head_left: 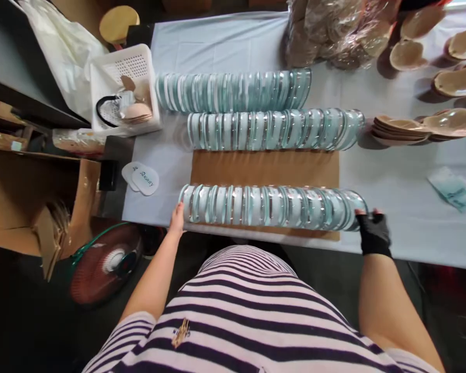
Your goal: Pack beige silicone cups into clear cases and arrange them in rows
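The nearest row of clear, teal-edged plastic pieces (272, 207) stands on edge, packed side by side, near the table's front edge. My left hand (177, 217) presses against its left end with closed fingers. At the opposite end, my right hand (374, 230), in a black fingerless glove, has its fingers against the last pieces. Between them the two hands hold the row. Under it lies a brown cardboard sheet (264, 167). Farther back are a middle row of similar pieces (275, 129) and a back row (233, 92). Their exact kind is unclear.
A white basket (152, 98) with small items stands at the back left, near oval white cards (145, 180). Stacked tan shell-shaped pieces (399, 129) and a plastic-wrapped bundle (334, 33) occupy the right and back. A fan (104, 264) and cardboard box (87, 202) stand at left.
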Demonstrator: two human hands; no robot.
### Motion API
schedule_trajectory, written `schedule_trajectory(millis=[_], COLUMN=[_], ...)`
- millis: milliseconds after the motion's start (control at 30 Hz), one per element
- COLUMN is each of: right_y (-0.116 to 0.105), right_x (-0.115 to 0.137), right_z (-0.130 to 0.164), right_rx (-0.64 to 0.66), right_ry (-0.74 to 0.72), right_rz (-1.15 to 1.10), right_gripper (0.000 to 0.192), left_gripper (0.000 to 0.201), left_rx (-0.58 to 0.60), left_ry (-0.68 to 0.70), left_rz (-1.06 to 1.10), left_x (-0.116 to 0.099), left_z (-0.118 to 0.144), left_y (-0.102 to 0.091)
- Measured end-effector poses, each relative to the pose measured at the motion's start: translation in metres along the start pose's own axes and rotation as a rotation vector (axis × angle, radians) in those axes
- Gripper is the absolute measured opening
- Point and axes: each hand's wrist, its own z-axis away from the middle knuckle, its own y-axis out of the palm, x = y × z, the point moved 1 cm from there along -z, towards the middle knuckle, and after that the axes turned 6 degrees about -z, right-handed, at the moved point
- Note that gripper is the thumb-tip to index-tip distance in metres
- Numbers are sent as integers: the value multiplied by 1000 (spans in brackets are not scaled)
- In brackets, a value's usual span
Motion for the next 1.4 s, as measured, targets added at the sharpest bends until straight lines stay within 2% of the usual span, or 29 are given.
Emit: schedule_trajectory(millis=[33,67,100,133,200,233,267,333,400,500,633,800,900,1033,1133,1233,1400], right_y=[5,16,34,59,125,162,199,265,313,349,359,363,362,352,338,324,313], right_x=[17,38,63,91,152,182,209,255,286,309,320,326,328,323,310,286,233], right_z=[7,16,30,47,93,120,147,194,228,250,259,270,271,269,280,305,355], right_rx=[-95,-122,-84,33,423,574,664,779,876,961,1027,981,960,909,821,780,900], right_ry=[-50,-110,-176,-227,-346,-442,-550,-726,-800,-819,-923,-991,-987,-937,-902,-857,-819], right_rz=[30,51,72,82,217,317,437,633,767,902,1069,1222,1213,1088,978,921,928], right_gripper=[64,58,49,39,29,26,24,26,27,28,29,31,32,31,32,37,37], left_gripper=[61,62,65,69,73,72,71,68,66,61,63,62,61,62,62,61,60], left_rx=[16,34,54,73,105,121,141,177,202,226,240,242,247,299,392,445,429], left_ry=[55,119,185,241,304,313,312,295,282,292,391,411,412,382,356,278,193], left_rz=[4,13,27,44,98,126,150,179,185,181,137,65,49,125,288,388,367], left_x=[1,1,0,0,0,1,2,3,3,1,-1,-1,-3,-8,-9,-7,-4], left_z=[-5,-9,-13,-16,-20,-20,-21,-21,-20,-21,-22,-24,-25,-26,-28,-30,-32], left_y=[-1,-2,-3,-4,-2,1,4,10,14,14,12,11,11,11,11,11,10])
